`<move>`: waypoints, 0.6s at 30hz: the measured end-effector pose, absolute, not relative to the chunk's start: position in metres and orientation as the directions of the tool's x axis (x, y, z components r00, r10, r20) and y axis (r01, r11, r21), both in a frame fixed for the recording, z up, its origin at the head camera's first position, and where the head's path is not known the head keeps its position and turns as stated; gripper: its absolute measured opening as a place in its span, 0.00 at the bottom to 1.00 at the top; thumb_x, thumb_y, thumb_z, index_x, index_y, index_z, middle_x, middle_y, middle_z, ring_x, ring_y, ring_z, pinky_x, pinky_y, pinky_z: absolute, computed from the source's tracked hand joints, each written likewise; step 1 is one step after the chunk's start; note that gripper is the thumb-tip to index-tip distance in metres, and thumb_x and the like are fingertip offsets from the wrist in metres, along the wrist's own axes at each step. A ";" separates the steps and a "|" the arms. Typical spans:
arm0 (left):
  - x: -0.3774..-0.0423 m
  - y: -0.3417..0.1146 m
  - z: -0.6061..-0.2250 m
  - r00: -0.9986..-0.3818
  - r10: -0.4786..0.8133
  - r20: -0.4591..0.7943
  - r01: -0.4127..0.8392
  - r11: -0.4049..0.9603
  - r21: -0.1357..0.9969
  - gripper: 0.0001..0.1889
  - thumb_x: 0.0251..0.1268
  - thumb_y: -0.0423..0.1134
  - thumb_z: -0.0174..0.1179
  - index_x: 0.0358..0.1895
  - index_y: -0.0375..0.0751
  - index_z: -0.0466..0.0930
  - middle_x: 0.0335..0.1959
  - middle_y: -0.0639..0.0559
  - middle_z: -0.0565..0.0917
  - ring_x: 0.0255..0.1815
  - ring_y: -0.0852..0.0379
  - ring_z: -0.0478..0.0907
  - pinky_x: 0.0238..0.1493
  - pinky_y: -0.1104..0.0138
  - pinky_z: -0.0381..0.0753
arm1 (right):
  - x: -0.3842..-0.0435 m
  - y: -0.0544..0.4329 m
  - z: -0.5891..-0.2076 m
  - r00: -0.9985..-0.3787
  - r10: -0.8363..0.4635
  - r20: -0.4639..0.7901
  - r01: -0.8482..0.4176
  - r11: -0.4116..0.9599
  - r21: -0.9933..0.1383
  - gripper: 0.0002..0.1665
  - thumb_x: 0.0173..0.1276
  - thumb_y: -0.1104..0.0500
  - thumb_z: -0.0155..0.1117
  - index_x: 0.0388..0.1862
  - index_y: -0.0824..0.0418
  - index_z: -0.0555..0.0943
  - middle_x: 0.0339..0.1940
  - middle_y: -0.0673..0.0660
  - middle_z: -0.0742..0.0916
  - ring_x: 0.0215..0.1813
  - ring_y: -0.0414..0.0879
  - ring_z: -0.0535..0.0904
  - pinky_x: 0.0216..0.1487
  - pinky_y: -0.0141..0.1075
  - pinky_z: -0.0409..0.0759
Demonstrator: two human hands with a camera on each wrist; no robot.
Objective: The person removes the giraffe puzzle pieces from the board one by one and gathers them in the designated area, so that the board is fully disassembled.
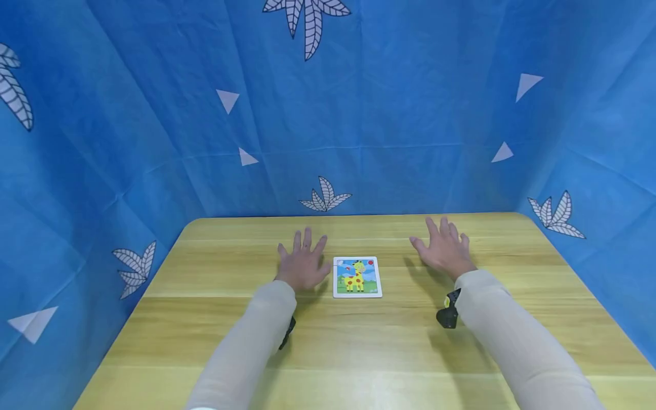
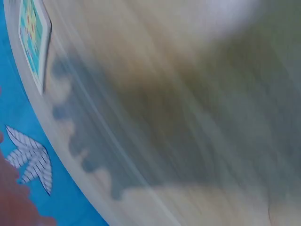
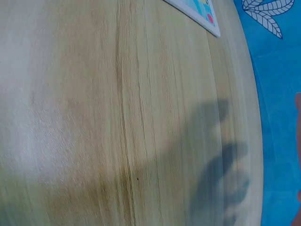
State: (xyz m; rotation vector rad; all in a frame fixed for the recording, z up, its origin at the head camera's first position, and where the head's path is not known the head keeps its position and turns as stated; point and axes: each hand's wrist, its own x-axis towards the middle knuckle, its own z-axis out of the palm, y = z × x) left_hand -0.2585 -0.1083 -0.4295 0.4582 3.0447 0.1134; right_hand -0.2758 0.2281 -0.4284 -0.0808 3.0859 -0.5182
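Note:
A square picture board (image 1: 357,277) with a white frame lies flat on the wooden table, showing a yellow giraffe with red spots. To its left, my left hand (image 1: 303,266) has its fingers spread, the thumb close to the board's left edge. Farther off on the right side, my right hand (image 1: 445,250) is spread too, holding nothing, with its shadow on the wood. The left wrist view catches the board (image 2: 35,42) at its upper left beside the hand's shadow; the right wrist view shows only a corner of the board (image 3: 200,12).
The light wood table (image 1: 359,353) has rounded back corners. Blue cloth (image 1: 410,114) with white leaf and triangle prints hangs behind it and on both sides. A black wrist device (image 1: 449,310) sits at the right cuff, and part of another (image 1: 288,333) shows at the left.

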 end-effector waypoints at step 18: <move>-0.198 -0.065 -0.429 -0.833 0.449 -0.323 0.421 0.893 0.157 0.41 0.60 0.67 0.49 0.75 0.62 0.48 0.77 0.44 0.43 0.75 0.37 0.44 0.63 0.34 0.51 | -0.268 0.194 -0.432 -0.986 -0.163 -0.029 -0.138 0.904 -0.405 0.41 0.71 0.39 0.44 0.74 0.63 0.56 0.73 0.72 0.57 0.71 0.70 0.53 0.61 0.68 0.53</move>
